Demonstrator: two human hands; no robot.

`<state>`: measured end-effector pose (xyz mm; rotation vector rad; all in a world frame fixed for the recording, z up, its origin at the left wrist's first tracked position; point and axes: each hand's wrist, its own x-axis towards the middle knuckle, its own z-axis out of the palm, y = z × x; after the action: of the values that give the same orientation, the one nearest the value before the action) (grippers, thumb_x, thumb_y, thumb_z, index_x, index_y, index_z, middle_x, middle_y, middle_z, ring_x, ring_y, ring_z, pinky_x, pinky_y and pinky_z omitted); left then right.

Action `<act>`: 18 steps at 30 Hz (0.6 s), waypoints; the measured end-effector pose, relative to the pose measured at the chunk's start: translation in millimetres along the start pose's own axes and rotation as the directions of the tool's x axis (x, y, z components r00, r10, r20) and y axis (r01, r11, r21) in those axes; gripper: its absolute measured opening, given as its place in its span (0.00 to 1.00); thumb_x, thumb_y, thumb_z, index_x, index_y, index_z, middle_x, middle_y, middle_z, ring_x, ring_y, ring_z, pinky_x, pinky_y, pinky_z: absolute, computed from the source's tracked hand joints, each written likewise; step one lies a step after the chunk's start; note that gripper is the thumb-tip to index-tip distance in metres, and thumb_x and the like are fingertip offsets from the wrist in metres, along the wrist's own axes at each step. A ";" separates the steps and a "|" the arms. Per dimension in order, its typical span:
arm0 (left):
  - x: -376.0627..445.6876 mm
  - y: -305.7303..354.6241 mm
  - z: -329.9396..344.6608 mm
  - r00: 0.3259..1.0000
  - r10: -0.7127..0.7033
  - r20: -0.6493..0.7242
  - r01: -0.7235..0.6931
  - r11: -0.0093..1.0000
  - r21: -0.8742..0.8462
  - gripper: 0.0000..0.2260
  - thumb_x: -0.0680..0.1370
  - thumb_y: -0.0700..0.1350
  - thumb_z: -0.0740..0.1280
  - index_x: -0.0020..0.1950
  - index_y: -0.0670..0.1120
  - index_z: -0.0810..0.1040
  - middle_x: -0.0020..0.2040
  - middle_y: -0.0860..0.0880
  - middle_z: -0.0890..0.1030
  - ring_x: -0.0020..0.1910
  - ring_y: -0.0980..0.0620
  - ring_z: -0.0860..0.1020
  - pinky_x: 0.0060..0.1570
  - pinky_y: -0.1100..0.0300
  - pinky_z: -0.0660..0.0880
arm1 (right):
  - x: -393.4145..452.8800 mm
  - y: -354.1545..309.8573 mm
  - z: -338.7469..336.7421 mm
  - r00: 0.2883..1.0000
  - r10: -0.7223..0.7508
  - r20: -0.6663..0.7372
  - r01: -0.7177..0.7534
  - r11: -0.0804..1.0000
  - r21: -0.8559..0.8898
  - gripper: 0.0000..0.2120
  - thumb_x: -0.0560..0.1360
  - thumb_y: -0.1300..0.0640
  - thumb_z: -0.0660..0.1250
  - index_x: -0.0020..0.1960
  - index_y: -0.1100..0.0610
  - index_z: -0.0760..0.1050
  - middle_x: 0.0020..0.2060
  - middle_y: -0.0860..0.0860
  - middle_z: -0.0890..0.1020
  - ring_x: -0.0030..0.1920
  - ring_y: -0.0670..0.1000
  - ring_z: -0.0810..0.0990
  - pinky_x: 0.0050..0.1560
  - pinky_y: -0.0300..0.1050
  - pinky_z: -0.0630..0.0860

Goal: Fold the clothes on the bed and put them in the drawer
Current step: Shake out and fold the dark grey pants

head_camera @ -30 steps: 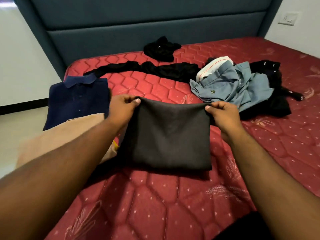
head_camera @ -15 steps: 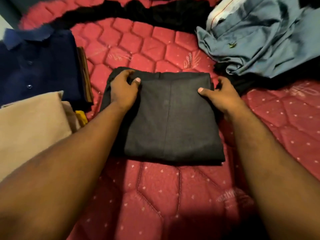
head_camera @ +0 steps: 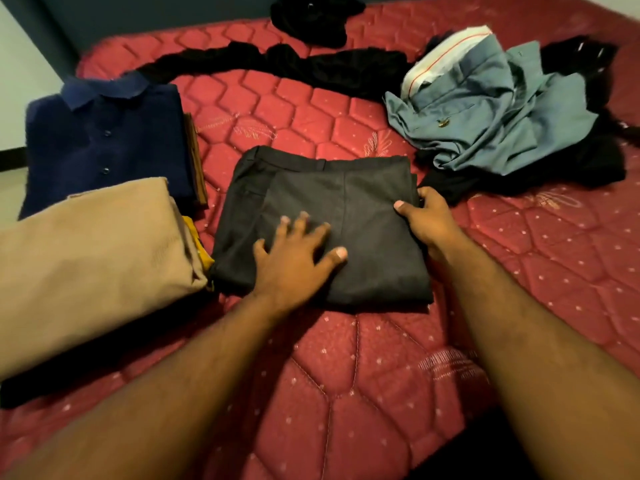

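Now that the left hand (head_camera: pixel 294 261) has let go of the top edge and lies flat, fingers (head_camera: pixel 304 223) spread, on the folded dark trousers (head_camera: pixel 363 209) on the bed (head_camera: pixel 346 375), while the right hand (head_camera: pixel 427 220) grips their side edge, this fold looks finished and ready for stacking.

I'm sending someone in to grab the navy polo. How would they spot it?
On the red mattress, look to the far left edge. The navy polo lies folded behind the tan garment, the only piece showing a collar and buttons.
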<state>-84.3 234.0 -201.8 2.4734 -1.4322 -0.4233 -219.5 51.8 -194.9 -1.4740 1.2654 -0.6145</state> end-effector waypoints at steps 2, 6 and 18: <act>29.5 -11.2 -26.5 0.960 -0.193 -0.203 0.182 0.981 -0.073 0.30 0.76 0.64 0.63 0.76 0.57 0.62 0.80 0.48 0.50 0.79 0.45 0.48 0.72 0.39 0.51 | 6.2 1.0 0.4 0.999 -0.023 -0.034 0.022 1.000 -0.018 0.08 0.77 0.59 0.67 0.54 0.55 0.71 0.43 0.49 0.79 0.43 0.49 0.78 0.47 0.45 0.76; 91.5 -60.2 -56.4 0.703 -0.711 -0.020 0.564 0.575 -0.592 0.48 0.64 0.60 0.77 0.77 0.45 0.59 0.75 0.41 0.64 0.72 0.39 0.66 0.69 0.44 0.66 | 21.0 2.7 5.8 0.996 -0.047 -0.080 0.041 0.996 -0.078 0.08 0.77 0.59 0.66 0.55 0.56 0.71 0.47 0.52 0.79 0.47 0.52 0.78 0.51 0.47 0.75; 150.5 -72.0 -78.1 0.848 -0.510 -0.145 0.229 0.599 -0.767 0.24 0.68 0.27 0.73 0.59 0.43 0.71 0.42 0.49 0.73 0.46 0.49 0.74 0.31 0.62 0.72 | 102.3 -70.7 62.2 0.948 -0.319 -0.004 0.310 0.925 -0.219 0.10 0.75 0.61 0.67 0.54 0.52 0.73 0.45 0.50 0.79 0.44 0.49 0.77 0.44 0.39 0.72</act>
<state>73.5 143.2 -173.7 1.9907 -0.4157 -0.4765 -106.7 -26.9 -174.1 -1.8774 1.1609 -0.7373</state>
